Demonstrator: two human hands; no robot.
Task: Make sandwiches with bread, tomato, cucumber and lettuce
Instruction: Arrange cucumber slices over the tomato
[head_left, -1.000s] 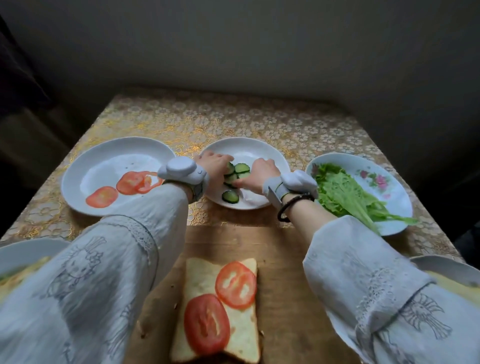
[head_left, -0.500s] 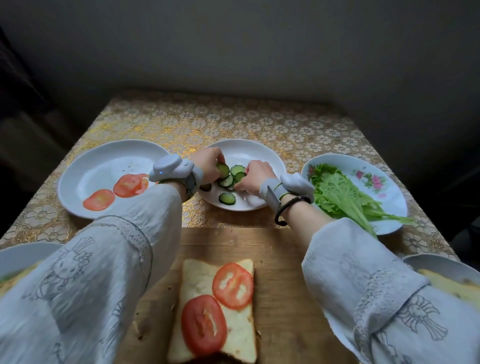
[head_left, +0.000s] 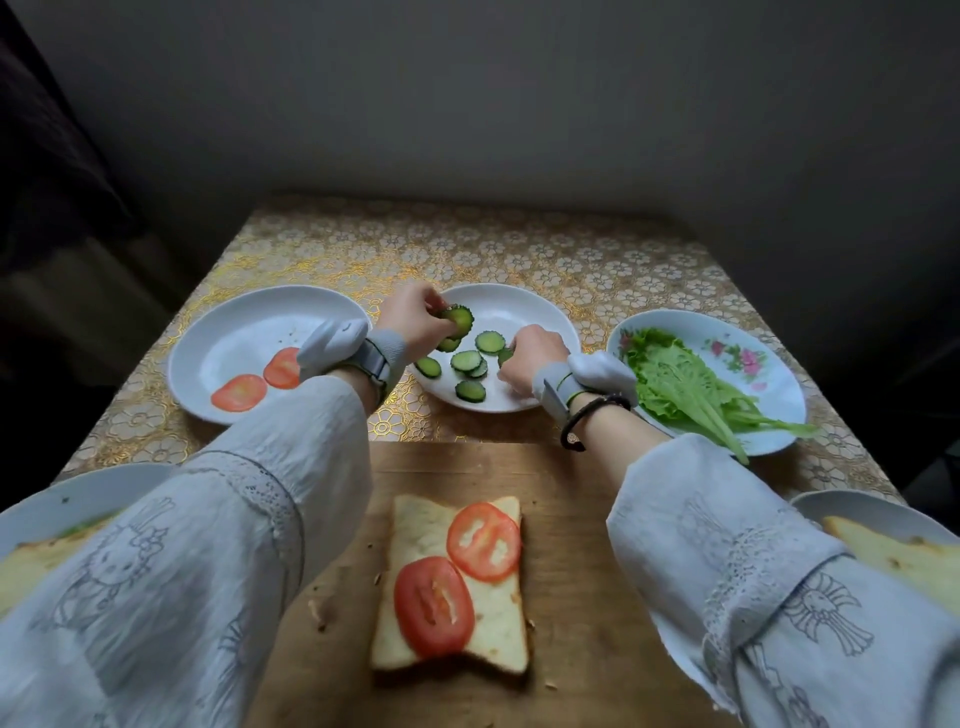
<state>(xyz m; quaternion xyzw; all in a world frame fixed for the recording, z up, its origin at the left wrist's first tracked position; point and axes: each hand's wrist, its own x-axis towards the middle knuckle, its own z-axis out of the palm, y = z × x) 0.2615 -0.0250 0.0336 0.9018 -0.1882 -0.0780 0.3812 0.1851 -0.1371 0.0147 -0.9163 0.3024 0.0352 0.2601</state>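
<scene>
Head view: left hand (head_left: 413, 322) pinches a cucumber slice (head_left: 459, 320) clear of the middle plate (head_left: 540, 317), fingers curled round its edge. Right hand (head_left: 530, 358) is curled low at the plate's right side, fingertips on another slice (head_left: 505, 356); looks like a pinch, mostly hidden by the knuckles. Loose slices (head_left: 467, 361) lie between the hands, some overlapping.

Bread slice (head_left: 447, 577) sits near, on the wooden board (head_left: 582, 587), carrying two tomato slices (head_left: 483, 540). Spare tomato (head_left: 239, 393) is on the left plate (head_left: 244, 322), lettuce (head_left: 675, 384) on the floral plate (head_left: 748, 338) at right. More bread (head_left: 904, 551) on a plate at near right, partly under the sleeve.

Risks, as I judge them:
- Wet slices are slippery; an edge pinch could drop one on the cloth during the carry to the bread.
- Overlapping slices may stick and come up as a pair.
- Loose sleeves pass right over the tomato-topped bread on the way in; a cuff could drag a slice off.
- Bread has little bare surface left, so cucumber stacked on tomato may slide.
</scene>
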